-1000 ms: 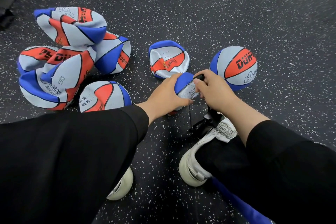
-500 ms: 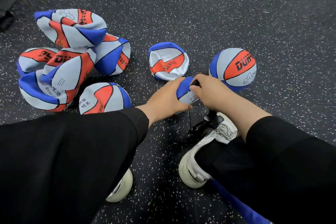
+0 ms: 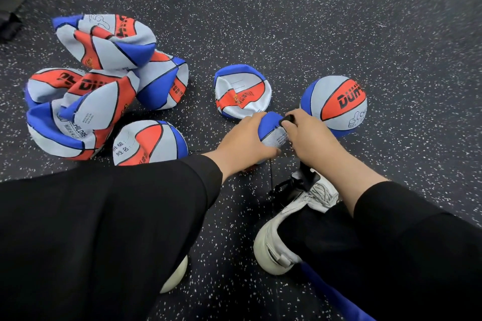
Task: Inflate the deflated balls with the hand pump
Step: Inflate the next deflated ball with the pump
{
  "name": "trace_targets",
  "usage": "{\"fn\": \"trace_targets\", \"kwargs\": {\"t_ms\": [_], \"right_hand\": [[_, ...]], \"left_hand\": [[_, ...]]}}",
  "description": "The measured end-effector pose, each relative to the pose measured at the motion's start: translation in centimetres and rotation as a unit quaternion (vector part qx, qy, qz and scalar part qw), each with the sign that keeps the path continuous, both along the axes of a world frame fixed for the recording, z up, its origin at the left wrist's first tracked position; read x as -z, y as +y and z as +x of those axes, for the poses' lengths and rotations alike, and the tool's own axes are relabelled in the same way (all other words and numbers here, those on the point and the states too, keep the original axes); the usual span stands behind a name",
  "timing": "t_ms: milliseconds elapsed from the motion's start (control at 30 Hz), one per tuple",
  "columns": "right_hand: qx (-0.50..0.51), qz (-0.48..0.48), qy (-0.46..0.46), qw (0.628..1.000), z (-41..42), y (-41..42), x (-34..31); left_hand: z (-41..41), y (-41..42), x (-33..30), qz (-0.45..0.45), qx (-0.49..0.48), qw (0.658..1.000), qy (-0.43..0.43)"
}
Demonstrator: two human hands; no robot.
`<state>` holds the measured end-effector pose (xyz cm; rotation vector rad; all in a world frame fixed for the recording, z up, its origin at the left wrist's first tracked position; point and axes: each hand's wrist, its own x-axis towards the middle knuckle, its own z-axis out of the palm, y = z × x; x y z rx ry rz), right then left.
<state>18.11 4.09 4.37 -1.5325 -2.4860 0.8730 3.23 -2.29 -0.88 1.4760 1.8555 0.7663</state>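
Nearest: black trousers, right shoe [image 3: 284, 227] white, laced, its toe on the pump [image 3: 300, 185] foot, pinning it to the floor [image 3: 339, 34]; left shoe [image 3: 174, 276] toe just shows under the left leg. Pump is black, its shaft rising toward the camera from shoe to right hand [image 3: 310, 138], so its long axis and stroke run roughly straight up and down. Right hand sits on top, fingers curled round the black handle [image 3: 287, 119]. Held ball [image 3: 273, 130] lies immediately left of that handle, touching or nearly so, resting on the floor; left hand [image 3: 242, 141] wraps over its left side, fingers curled on it, steadying it. Hose and needle joint can't be made out. This ball looks small, part-filled, pebbled rubber, blue and grey panels with small print. Judgement: mid-pumping, next stroke is the right hand driving down while the left keeps the ball from rolling off the needle. Further out: flat ball [image 3: 242, 91] caved into a bowl just beyond the hands; round ball [image 3: 335, 104] to the right, firm, looks done; ball [image 3: 151, 143] left of the forearm partly round; pile [image 3: 91, 86] far left, crumpled, folded skins, red, blue and grey. Floor is dark speckled rubber matting
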Motion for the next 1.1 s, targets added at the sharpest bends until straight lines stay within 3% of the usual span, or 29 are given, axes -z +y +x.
{"fn": "trace_targets", "kwargs": {"t_ms": [133,267,900,1100], "right_hand": [[0.030,0.000,0.018,0.999,-0.1,0.1,0.5],[0.000,-0.019,-0.021,1.000,-0.4,0.8,-0.4],[-0.071,-0.027,-0.079,0.994,-0.4,-0.1,0.5],[0.033,-0.090,-0.025,0.995,0.6,-0.5,2.3]], "left_hand": [[0.0,0.1,0.0,-0.013,-0.017,1.000,0.006],[-0.3,0.2,-0.3,-0.016,-0.026,0.999,0.021],[0.9,-0.4,-1.1,-0.016,0.047,0.991,0.121],[0.6,-0.2,-1.1,-0.050,0.068,0.993,0.084]]}}
